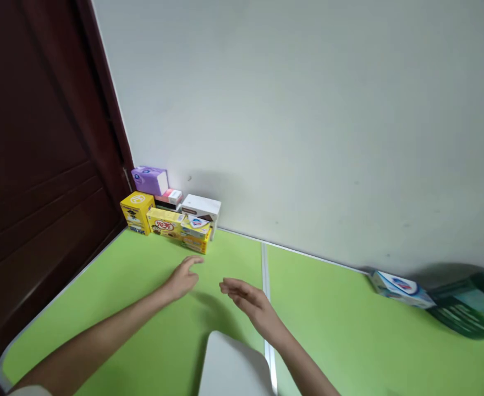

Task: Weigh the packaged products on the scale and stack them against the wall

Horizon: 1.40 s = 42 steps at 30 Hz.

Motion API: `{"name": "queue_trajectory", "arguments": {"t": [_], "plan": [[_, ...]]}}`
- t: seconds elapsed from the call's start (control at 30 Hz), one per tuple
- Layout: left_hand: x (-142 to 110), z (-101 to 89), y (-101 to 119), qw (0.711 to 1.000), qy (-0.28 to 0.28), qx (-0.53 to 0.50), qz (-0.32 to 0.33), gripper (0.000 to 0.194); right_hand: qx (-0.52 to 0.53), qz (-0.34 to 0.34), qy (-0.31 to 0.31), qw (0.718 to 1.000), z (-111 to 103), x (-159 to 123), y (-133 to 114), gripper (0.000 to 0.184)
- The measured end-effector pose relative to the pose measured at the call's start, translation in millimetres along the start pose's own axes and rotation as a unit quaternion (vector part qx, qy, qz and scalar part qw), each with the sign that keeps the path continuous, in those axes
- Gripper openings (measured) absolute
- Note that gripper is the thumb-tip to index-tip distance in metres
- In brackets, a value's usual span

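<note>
My left hand (pixel 183 279) hovers over the green table (pixel 143 308), fingers loosely stretched toward a pile of small boxes, holding nothing. My right hand (pixel 248 300) floats beside it near the table's middle seam, fingers extended and empty. The pile in the far left corner holds a yellow box (pixel 137 212), a flat yellow snack box (pixel 165 221), a purple box (pixel 150 180), a white box (pixel 201 208), a small pink-and-white box (pixel 171 196) and an orange-yellow box with a blue-white label (pixel 196 234). My left hand is nearest the orange-yellow box, a short gap away.
A dark brown door (pixel 39 165) stands along the table's left edge and a pale wall runs behind. At the far right lie a blue-and-white box (pixel 401 287) and a dark green package (pixel 471 311). A pale grey object (pixel 234 366) sits at the near edge.
</note>
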<state>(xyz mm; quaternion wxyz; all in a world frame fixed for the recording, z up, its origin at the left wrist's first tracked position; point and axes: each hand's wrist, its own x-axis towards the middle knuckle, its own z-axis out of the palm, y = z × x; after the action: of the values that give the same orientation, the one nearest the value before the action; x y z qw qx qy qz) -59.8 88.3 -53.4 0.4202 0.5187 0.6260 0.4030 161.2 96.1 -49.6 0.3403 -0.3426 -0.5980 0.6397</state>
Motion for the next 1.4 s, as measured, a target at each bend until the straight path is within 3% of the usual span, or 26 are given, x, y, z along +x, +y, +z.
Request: {"name": "queue_trajectory", "arguments": {"t": [0.13, 0.3, 0.43, 0.57, 0.67, 0.73, 0.9, 1.0, 1.07, 1.2, 1.3, 1.4], "plan": [[38.7, -31.4, -14.0, 0.994, 0.102, -0.035, 0.013, 0.064, 0.056, -0.011, 0.113, 0.992, 29.6, 70.0, 13.2, 0.039], [91.7, -43.9, -21.5, 0.98, 0.185, -0.074, 0.027, 0.066, -0.002, -0.008, 0.22, 0.975, 43.9, 137.7, 19.0, 0.062], [107.0, -38.1, -22.1, 0.977, 0.192, -0.088, 0.042, 0.06, -0.023, -0.002, 0.237, 0.971, 55.7, 164.9, 22.5, 0.073], [96.6, -28.7, -18.2, 0.977, 0.178, -0.096, 0.063, 0.063, -0.004, -0.007, 0.25, 0.968, 65.6, 160.9, 17.2, 0.077], [63.6, -20.1, -13.9, 0.982, 0.136, -0.112, 0.072, 0.07, 0.034, -0.008, 0.222, 0.974, 67.5, 130.5, 6.6, 0.079], [24.8, -12.8, -11.6, 0.986, 0.082, -0.127, 0.064, 0.075, 0.054, -0.015, 0.192, 0.98, 66.3, 94.4, 0.3, 0.08], [-103.3, 8.7, -16.8, 0.993, -0.033, -0.099, 0.056, 0.073, -0.007, 0.004, 0.175, 0.985, 70.8, -40.0, 0.2, 0.074], [-168.9, 30.4, -35.1, 0.995, -0.066, -0.067, 0.031, 0.068, -0.061, 0.05, 0.191, 0.978, 84.7, -119.7, 18.1, 0.068], [-197.9, 48.0, -50.4, 0.995, -0.073, -0.061, 0.016, 0.069, -0.062, 0.068, 0.209, 0.973, 94.6, -157.1, 37.4, 0.067], [-220.2, 66.4, -69.1, 0.995, -0.091, -0.007, 0.046, 0.072, -0.114, 0.078, 0.266, 0.954, 107.8, -190.4, 69.1, 0.068], [-215.9, 56.0, -69.3, 0.99, -0.103, 0.065, 0.064, 0.069, -0.152, 0.106, 0.323, 0.928, 105.9, -197.5, 72.0, 0.068], [-201.9, 36.0, -64.2, 0.987, -0.09, 0.124, 0.046, 0.067, -0.11, 0.116, 0.37, 0.915, 91.2, -203.6, 65.2, 0.067]]}}
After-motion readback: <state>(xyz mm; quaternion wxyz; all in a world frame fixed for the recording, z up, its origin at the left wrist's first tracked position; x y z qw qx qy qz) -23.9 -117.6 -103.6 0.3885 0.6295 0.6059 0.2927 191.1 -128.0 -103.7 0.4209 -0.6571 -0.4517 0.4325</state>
